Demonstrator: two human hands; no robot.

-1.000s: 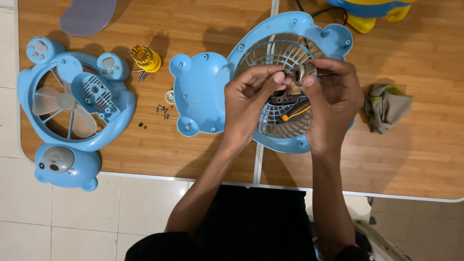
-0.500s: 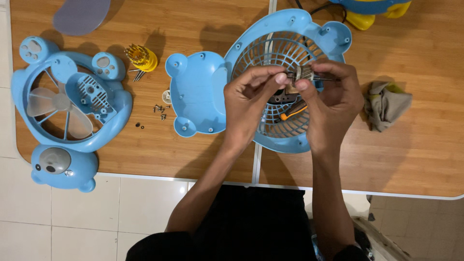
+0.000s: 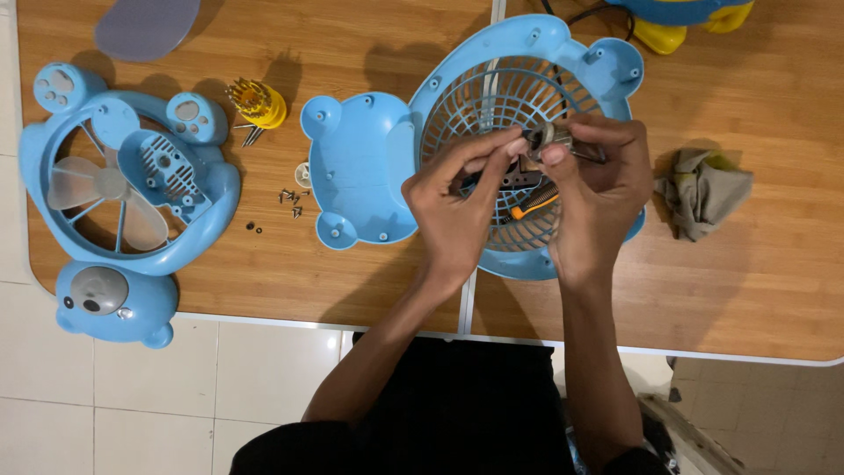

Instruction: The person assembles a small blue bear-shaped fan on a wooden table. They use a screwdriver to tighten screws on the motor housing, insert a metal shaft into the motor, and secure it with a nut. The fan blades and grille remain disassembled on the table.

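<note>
Both hands meet above a blue bear-shaped fan shell [image 3: 369,167] with a round grille [image 3: 492,97] lying on the wooden table [image 3: 756,281]. My right hand [image 3: 598,189] pinches a small grey metal motor [image 3: 547,138] with a thin shaft sticking out to the right. My left hand [image 3: 457,207] touches the same motor with fingertip and thumb from the left. Beneath the hands, an orange-handled screwdriver [image 3: 536,203] lies on the grille.
A second blue fan frame with translucent blades [image 3: 114,189] lies at the far left, overhanging the table edge. A yellow bit holder [image 3: 259,104], loose screws [image 3: 294,200], a crumpled cloth [image 3: 702,189], a grey oval pad [image 3: 148,25] and a yellow-blue object [image 3: 686,18] lie around.
Both hands with the motor have dropped slightly toward the grille, and the left fingers have stretched out along it. The view has shifted a little.
</note>
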